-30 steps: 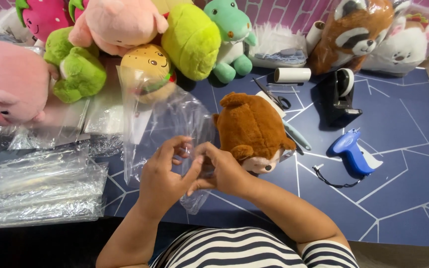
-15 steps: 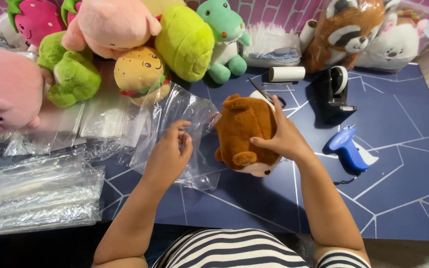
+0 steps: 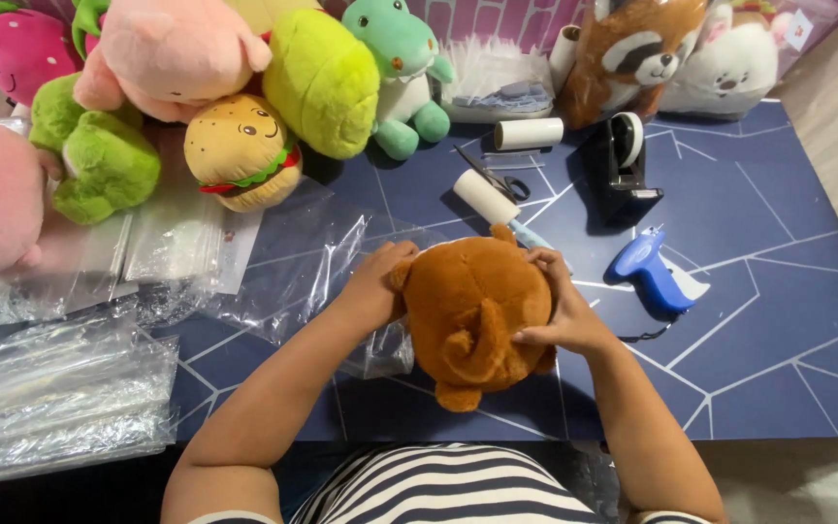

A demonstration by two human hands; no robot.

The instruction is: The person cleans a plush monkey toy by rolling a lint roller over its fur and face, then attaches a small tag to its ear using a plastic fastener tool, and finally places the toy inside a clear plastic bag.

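A brown plush animal (image 3: 472, 315) lies back-up on the dark blue table (image 3: 778, 330), just in front of me. My right hand (image 3: 560, 311) grips its right side. My left hand (image 3: 380, 281) holds its left side, fingers curled around the edge. A clear plastic bag (image 3: 317, 267) lies crumpled under and left of my left hand; whether the hand pinches it too I cannot tell.
Plush toys crowd the back left: a burger (image 3: 240, 150), a green lump (image 3: 322, 82), a green dinosaur (image 3: 404, 73), pink ones. Stacks of clear bags (image 3: 50, 393) lie left. A lint roller (image 3: 487, 199), scissors (image 3: 497, 180), tape dispenser (image 3: 628, 160) and blue tagging gun (image 3: 647, 272) lie beyond.
Both hands left the clear bag. The right hand reached for the brown plush, then both hands took it and pulled it closer, turning it back-up.
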